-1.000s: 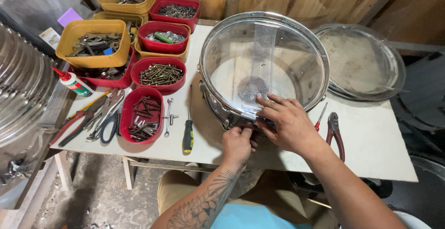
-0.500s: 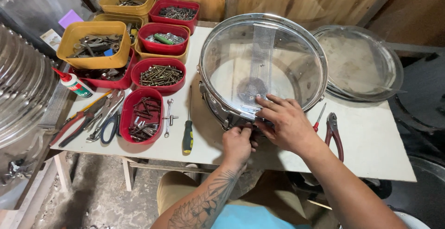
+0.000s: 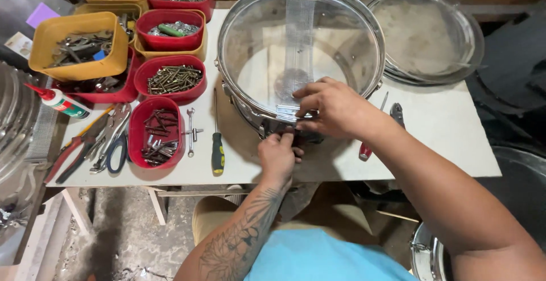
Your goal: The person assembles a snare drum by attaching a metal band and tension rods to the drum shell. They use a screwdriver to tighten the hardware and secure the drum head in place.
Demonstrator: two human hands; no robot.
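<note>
Snare drum lying flat on white table, clear head up, snare strip running 12 to 6 o'clock. Both hands at its 6 o'clock rim: left hand pinching hardware on the shell, right hand curled over the hoop, fingertips pressed there. Screwdriver at 9 o'clock of left hand
</note>
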